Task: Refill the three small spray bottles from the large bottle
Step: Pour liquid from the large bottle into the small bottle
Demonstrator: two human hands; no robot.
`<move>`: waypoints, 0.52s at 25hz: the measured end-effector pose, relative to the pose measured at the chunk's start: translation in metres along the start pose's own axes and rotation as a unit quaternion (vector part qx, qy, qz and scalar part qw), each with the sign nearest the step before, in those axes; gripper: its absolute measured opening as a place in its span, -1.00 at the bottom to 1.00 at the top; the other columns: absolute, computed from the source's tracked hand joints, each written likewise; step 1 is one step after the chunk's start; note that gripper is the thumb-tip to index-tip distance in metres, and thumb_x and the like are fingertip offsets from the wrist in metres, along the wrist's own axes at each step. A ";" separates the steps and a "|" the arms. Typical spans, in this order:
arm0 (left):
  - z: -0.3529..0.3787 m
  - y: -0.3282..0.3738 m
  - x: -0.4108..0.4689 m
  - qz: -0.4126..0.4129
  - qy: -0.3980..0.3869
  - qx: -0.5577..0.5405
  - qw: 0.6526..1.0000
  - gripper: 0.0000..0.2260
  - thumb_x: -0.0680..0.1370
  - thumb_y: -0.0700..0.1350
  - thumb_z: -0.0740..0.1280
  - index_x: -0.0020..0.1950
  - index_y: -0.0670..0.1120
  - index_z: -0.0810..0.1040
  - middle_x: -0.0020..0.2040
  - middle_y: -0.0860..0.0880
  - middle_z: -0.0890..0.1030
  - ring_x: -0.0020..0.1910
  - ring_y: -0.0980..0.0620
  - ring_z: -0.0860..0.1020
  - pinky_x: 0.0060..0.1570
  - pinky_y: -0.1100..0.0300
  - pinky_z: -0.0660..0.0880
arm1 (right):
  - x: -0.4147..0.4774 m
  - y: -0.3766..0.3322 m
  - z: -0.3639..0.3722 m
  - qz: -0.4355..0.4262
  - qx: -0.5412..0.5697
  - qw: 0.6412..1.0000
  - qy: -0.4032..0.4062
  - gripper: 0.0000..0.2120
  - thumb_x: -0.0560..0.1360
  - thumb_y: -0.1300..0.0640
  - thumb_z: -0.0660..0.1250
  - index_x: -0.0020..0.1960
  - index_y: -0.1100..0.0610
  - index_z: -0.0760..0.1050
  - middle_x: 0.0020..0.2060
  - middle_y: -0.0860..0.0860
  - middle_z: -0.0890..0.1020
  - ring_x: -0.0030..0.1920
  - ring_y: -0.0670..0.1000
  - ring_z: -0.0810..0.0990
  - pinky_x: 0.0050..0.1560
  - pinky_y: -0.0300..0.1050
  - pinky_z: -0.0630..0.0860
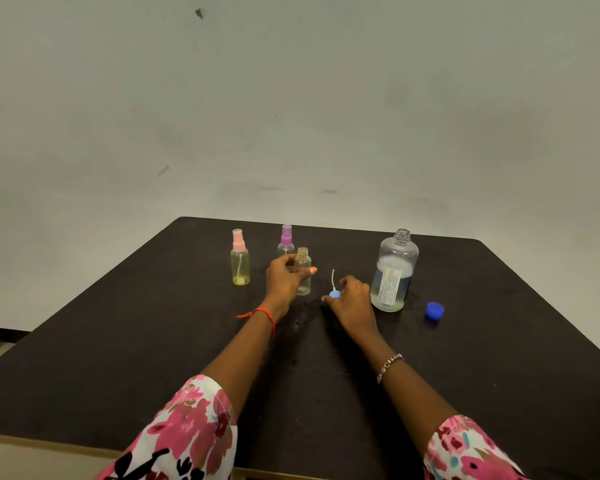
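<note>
spray bottles [240, 268] three, large bottle [394, 271] one; left fingers [285, 260] grasp uncapped bottle [304, 288], right fingers [350, 282] pinch its sprayer [334, 294].

- I see a dark table [118, 358].
- Standing on it: pink-topped spray bottle [240, 263], purple-topped spray bottle [286, 241], uncapped small bottle [304, 271], open large bottle [394, 271].
- A blue cap [434, 310] lies right of the large bottle.

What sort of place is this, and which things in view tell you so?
Probably a plain indoor room, its use unclear: a bare, marked wall, a dark table in front of it, and the large bottle standing open on the table.
</note>
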State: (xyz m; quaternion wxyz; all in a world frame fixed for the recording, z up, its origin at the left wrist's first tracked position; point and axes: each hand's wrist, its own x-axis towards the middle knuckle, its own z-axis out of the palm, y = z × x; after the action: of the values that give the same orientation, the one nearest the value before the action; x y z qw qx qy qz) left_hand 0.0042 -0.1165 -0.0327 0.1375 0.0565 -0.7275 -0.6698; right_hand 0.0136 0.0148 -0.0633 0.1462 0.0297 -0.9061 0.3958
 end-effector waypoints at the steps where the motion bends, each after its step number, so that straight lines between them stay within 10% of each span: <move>1: 0.001 0.000 0.000 0.000 -0.001 -0.002 1.000 -0.64 0.39 -0.25 0.43 0.17 -0.18 0.50 -0.02 0.00 0.51 -0.02 0.07 0.48 -0.25 0.37 0.40 | 0.000 -0.001 -0.002 -0.005 0.003 1.000 0.009 -0.66 0.41 0.13 0.41 0.08 0.29 0.43 0.00 0.18 0.51 -0.04 0.03 0.42 -0.09 -0.18 0.35; 8: 0.013 0.000 -0.002 0.012 -0.018 -0.014 1.000 -0.65 0.39 -0.26 0.43 0.15 -0.20 0.50 -0.02 -0.03 0.54 -0.01 0.05 0.52 -0.06 0.24 0.45 | 0.003 -0.020 -0.047 -0.149 0.121 0.951 0.242 -0.93 0.44 0.28 0.34 -0.09 0.26 0.50 -0.23 0.16 0.58 -0.22 0.06 0.52 -0.20 -0.21 0.40; 13: 0.021 -0.001 -0.003 0.023 -0.029 -0.028 0.999 -0.68 0.39 -0.27 0.43 0.13 -0.21 0.51 0.01 -0.08 0.57 0.01 0.02 0.53 0.00 0.20 0.48 | 0.015 -0.005 -0.068 -0.043 0.106 0.935 0.336 -0.39 0.28 0.09 0.51 0.22 0.21 0.31 0.18 0.17 0.41 0.21 0.11 0.36 0.16 -0.06 0.29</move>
State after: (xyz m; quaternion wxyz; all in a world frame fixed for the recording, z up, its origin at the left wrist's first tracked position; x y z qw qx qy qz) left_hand 0.0012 -0.0961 -0.0358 0.1332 0.0160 -0.7135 -0.6877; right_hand 0.0162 0.0619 -0.0120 0.4552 -0.0512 -0.7546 0.4699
